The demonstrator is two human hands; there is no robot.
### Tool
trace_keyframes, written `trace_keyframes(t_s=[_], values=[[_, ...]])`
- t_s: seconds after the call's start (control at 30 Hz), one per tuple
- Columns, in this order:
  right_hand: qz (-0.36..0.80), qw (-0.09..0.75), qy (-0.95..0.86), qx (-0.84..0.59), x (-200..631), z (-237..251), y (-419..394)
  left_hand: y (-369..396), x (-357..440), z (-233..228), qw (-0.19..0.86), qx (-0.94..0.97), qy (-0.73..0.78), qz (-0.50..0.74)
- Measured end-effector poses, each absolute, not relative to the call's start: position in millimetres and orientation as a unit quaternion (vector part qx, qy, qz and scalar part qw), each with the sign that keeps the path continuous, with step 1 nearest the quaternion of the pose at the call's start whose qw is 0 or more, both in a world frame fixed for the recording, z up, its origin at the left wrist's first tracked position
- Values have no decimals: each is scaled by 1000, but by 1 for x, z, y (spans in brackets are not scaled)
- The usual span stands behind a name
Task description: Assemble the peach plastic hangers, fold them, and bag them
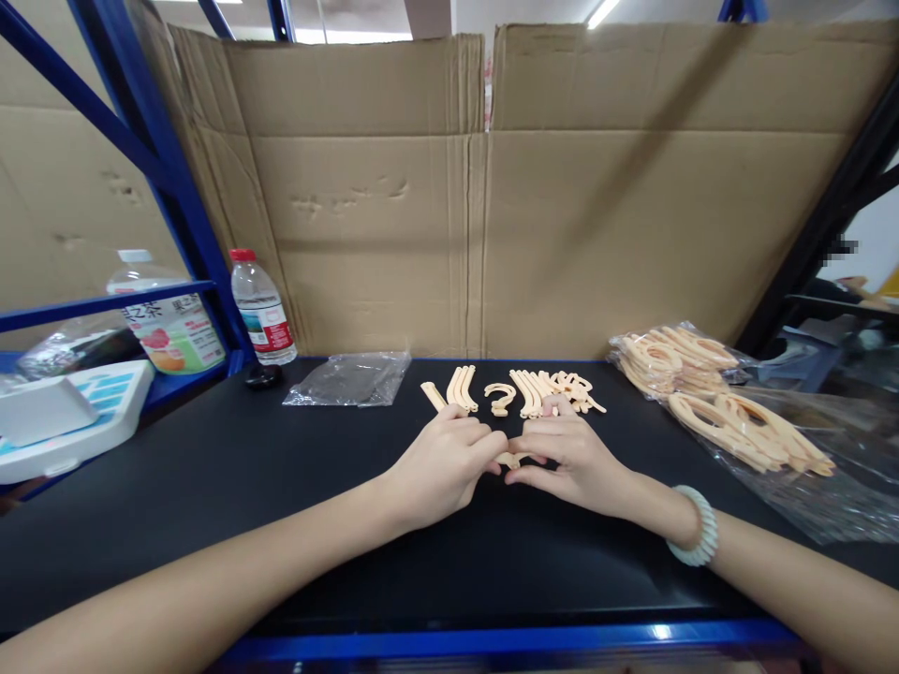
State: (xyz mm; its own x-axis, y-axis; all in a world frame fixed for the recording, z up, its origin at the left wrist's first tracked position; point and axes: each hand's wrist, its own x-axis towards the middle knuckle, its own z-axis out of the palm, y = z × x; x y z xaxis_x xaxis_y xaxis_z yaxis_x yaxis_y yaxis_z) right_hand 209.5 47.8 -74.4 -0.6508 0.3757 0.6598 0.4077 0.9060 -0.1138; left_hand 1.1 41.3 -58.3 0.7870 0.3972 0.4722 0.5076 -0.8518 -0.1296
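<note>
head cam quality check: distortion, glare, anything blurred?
Head view: wide-angle bending at the edges, so the blue rack post leans; a ceiling-light strip blows out up top; a diagonal shadow crosses the cardboard; both hands, left hand and right hand, look sharp; a pixelated patch sits far right.

packing workshop | blue racking | cardboard screens | bagged plastic parts

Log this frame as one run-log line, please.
left hand + right hand: pinching small peach plastic piece together | loose pieces behind | bagged pieces right | black table
</note>
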Motion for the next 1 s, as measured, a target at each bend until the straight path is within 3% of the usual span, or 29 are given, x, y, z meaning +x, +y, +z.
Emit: trace_keyframes(t_s=[0.17,0.43,1.0], values=[[69,417,-860,-286,212,-68,50,42,-1,-52,208,-933,-192,-224],[120,426,-833,-332,219,-70,64,71,-27,-36,169,-937,-234,-200],[9,417,-855,-307,222,-82,82,118,-52,-76,60,-912,-335,-227]])
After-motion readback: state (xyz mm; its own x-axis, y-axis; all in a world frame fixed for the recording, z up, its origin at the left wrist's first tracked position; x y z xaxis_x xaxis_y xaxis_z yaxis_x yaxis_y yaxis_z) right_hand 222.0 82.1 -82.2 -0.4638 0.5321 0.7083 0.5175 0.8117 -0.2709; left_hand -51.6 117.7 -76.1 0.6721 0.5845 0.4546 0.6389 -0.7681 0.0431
